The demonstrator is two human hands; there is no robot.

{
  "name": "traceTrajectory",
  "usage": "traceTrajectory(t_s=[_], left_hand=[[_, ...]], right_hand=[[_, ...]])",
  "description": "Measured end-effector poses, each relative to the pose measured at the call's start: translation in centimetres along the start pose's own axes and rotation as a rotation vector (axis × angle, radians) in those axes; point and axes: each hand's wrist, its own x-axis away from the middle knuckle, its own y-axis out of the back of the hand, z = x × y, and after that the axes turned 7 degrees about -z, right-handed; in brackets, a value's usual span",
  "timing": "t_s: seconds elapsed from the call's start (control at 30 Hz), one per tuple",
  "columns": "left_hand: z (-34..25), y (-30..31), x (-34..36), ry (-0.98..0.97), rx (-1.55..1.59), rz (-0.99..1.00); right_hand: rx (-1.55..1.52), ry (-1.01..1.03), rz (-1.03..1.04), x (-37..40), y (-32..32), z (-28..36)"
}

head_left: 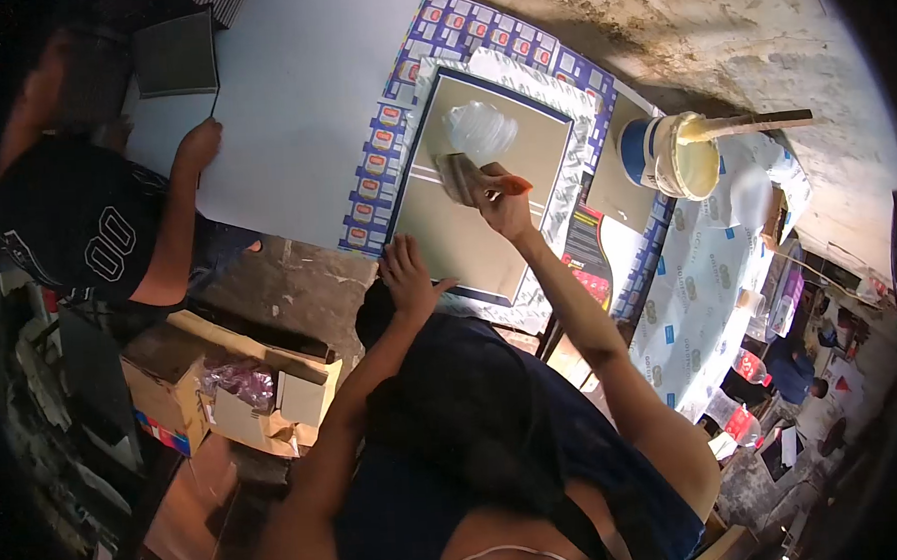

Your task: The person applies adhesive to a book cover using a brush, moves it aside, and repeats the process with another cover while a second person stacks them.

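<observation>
The left hand lies open, fingers spread, pressing flat on the near edge of a grey-green rectangular board with a dark border. The right hand is closed around a wide flat brush with an orange handle, its bristles touching the board just beside a glossy white smear of paste.

The board rests on a sheet of blue-and-white printed paper spread over the table. Beside it lies a large plain white sheet, on which another person in a black shirt rests a hand.

Past the board stands a white-and-blue plastic bucket holding cream-coloured paste, with a wooden stick lying across its rim. Below the table, open brown cardboard boxes hold a crumpled clear plastic bag.
</observation>
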Motion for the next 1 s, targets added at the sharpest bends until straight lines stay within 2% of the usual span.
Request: traceTrajectory(t_s=[0.03,0.13,0.2,0.23,0.33,0.4,0.43,0.47,0.53,0.57,0.67,0.73,0.77,0.8,0.87,0.9,0.97,1.0], left_hand=[[-0.1,0.2,-0.2,0.009,0.004,0.006],[-0.5,0.7,-0.6,0.046,-0.025,-0.002],[-0.2,0.6,-0.2,-0.006,-0.026,-0.039],[-0.3,0.8,-0.1,-0.002,-0.014,-0.014],[-0.4,1.1,-0.6,0.007,0.008,0.009],[-0.4,0.9,-0.4,-0.015,0.011,0.001],[-0.6,0.8,-0.4,-0.012,0.028,0.000],[-0.5,0.8,-0.3,-0.013,0.040,-0.002],[-0.3,1.2,-0.4,-0.019,0.046,-0.003],[-0.5,1.2,-0.6,-0.018,0.046,-0.008],[-0.1,0.9,0.4,-0.050,0.061,-0.010],[-0.2,0.6,-0.5,-0.050,0.066,-0.068],[-0.2,0.4,-0.3,-0.043,0.059,-0.094],[-0.3,0.5,-0.1,-0.044,0.054,-0.113],[-0.1,0.6,-0.5,-0.026,0.098,-0.081],[0.2,0.5,-0.5,-0.050,0.116,-0.092],[0.1,0.4,-0.3,-0.053,0.033,-0.072],[0.0,0.6,-0.4,-0.044,-0.020,-0.069]], right_hand=[[-0.002,-0.058,-0.068,0.8,0.0,-0.8],[0.416,0.061,-0.303,3.6,4.2,-4.7],[0.345,-0.081,-0.335,5.3,7.2,-4.7],[0.395,-0.020,-0.354,5.8,8.3,-4.4],[0.411,-0.044,-0.450,7.7,7.3,-2.9],[0.261,-0.024,-0.417,10.4,3.8,-4.1],[0.644,0.160,-0.356,11.8,2.0,-5.6],[0.164,-0.188,-0.143,11.9,1.9,-2.6],[0.141,-0.201,-0.331,13.9,3.4,-3.7],[0.221,-0.134,-0.335,14.5,5.2,-4.2],[0.364,-0.212,-0.396,15.8,9.8,-6.4],[0.204,-0.327,-0.530,15.6,12.3,-5.4],[0.191,-0.279,-0.534,15.4,13.5,-6.3],[-0.191,-0.352,-0.621,14.9,14.6,-6.0],[-0.537,-0.486,-0.816,13.2,17.9,-2.5],[-0.734,-0.483,-1.036,11.5,19.1,0.7],[-0.578,-0.130,-0.852,10.0,25.3,1.1],[-0.516,-0.289,-0.905,9.0,28.6,1.7]])
